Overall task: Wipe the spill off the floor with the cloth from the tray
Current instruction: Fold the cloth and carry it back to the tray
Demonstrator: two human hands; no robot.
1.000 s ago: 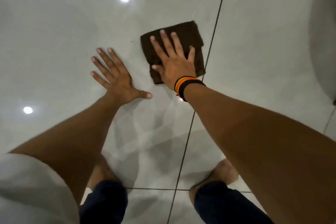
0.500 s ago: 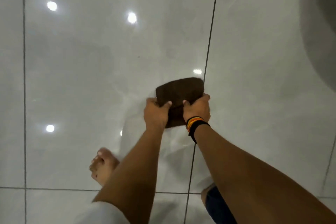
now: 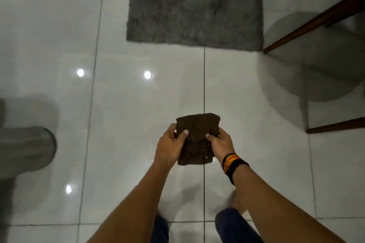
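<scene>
The cloth (image 3: 197, 136) is dark brown, folded into a rough rectangle with a rumpled, bunched lower half (its weave is too blurred to make out), and it carries no label or writing that can be read. It is held up above the glossy pale tiled floor (image 3: 122, 124), between the 2 hands. The left hand (image 3: 170, 145) pinches its left edge, thumb on top. The right hand (image 3: 220, 143) pinches the right edge likewise; its wrist wears a black band with orange and yellow stripes (image 3: 233, 163). A grey mat (image 3: 195, 6) lies farther ahead.
</scene>
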